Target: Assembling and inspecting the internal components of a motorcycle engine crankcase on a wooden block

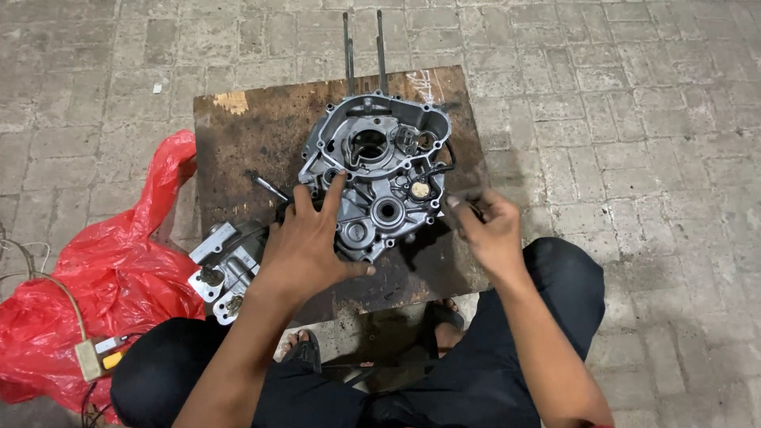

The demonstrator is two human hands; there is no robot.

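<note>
My left hand (305, 242) lies spread, fingers open, on the grey cast-aluminium engine crankcase half (376, 170) sitting on the stained brown wooden board (254, 135), and I'd keep that palm pressing flat so the ribbed casting can't rock. My right hand (491, 230) is blurred, fingers curled around something small and dark I can't identify.

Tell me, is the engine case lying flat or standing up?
Flat: the engine case lies open side up on the board.
</note>
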